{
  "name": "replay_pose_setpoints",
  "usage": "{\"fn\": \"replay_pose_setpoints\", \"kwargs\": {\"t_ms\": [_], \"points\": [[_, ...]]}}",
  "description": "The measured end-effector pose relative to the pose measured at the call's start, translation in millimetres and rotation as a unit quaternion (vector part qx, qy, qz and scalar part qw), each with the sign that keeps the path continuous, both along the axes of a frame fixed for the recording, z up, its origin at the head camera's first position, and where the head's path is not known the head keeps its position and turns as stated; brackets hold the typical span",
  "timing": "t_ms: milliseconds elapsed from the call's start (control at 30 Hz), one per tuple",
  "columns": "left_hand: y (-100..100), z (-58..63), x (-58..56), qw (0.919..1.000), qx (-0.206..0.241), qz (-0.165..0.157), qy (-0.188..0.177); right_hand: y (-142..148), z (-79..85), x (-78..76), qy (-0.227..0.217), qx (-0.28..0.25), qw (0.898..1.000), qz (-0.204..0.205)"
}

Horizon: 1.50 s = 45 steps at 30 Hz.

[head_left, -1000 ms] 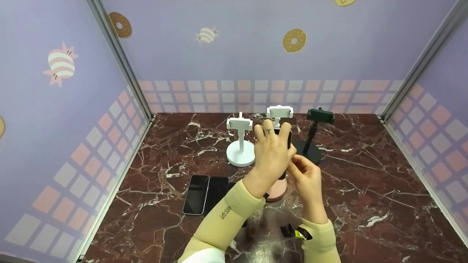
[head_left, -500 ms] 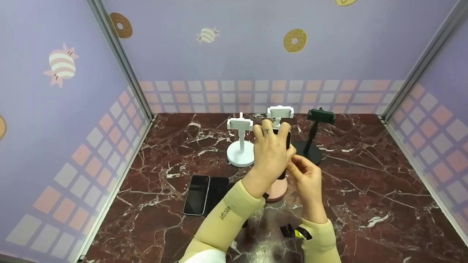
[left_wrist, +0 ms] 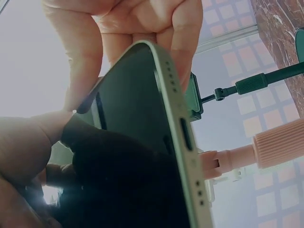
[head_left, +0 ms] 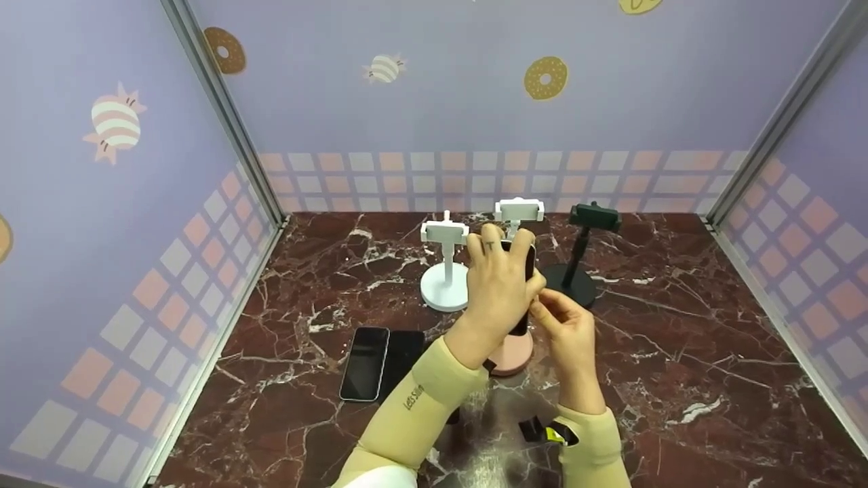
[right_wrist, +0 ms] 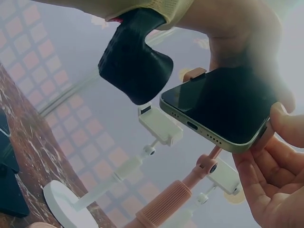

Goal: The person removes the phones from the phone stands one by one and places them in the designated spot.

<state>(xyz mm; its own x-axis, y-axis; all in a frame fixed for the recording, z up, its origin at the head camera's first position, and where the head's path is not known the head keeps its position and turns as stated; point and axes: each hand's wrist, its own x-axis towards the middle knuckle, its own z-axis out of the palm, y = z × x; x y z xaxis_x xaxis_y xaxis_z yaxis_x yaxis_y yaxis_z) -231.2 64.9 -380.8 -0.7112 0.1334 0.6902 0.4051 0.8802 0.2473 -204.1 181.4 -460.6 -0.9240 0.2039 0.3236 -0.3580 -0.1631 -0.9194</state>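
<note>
A smartphone (right_wrist: 213,104) with a dark screen and pale frame sits at the clamp of a pink phone stand (head_left: 512,356). In the head view my left hand (head_left: 498,285) covers most of the phone, its fingers bent over the upper part as it grips it. My right hand (head_left: 569,332) is at the phone's right edge. The right wrist view shows its thumb and fingers pinching the pink clamp end (right_wrist: 264,137) there. Another clamp end (right_wrist: 194,73) shows at the opposite edge. The stand's ribbed pole (right_wrist: 164,204) rises below the phone.
Behind stand two white phone stands (head_left: 445,285) (head_left: 519,210) and a black phone stand (head_left: 576,254), their clamps holding no phone. A dark smartphone (head_left: 365,362) and a black one (head_left: 405,352) lie on the marble-patterned table (head_left: 678,379), partly behind the left sleeve. Patterned walls surround it.
My left hand and the phone under it have shifted slightly left. My right hand stays at the phone's edge, almost unmoved. The other stands and phones have not moved.
</note>
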Motion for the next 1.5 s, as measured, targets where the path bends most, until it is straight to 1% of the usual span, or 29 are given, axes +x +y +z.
{"fn": "replay_pose_setpoints", "kwargs": {"t_ms": [167, 433, 667, 900, 1200, 1500], "points": [[-1.9, -1.1, 0.9, 0.9999, 0.013, -0.009, 0.005, 0.3, -2.6, -0.4, -0.001, -0.017, 1.000, 0.014], [-3.6, -1.8, 0.3, 0.9997, 0.018, -0.013, 0.001, -0.5, -3.5, -0.6, 0.001, -0.014, 1.000, 0.010], [-6.4, -0.9, 0.3, 0.9987, 0.032, -0.034, -0.018, -0.2, -1.1, -0.4, -0.006, 0.000, 1.000, 0.006], [-8.7, 1.8, 2.7, 0.9961, 0.049, -0.057, -0.046, 0.1, -1.3, -1.0, 0.000, 0.006, 1.000, 0.002], [-8.7, 3.1, 2.8, 0.9937, 0.065, -0.073, -0.054, 1.2, -1.7, -0.9, 0.008, 0.005, 1.000, 0.005], [-9.4, 3.4, 4.0, 0.9904, 0.082, -0.089, -0.067, 0.4, -3.4, -0.4, 0.015, -0.009, 1.000, 0.011]]}}
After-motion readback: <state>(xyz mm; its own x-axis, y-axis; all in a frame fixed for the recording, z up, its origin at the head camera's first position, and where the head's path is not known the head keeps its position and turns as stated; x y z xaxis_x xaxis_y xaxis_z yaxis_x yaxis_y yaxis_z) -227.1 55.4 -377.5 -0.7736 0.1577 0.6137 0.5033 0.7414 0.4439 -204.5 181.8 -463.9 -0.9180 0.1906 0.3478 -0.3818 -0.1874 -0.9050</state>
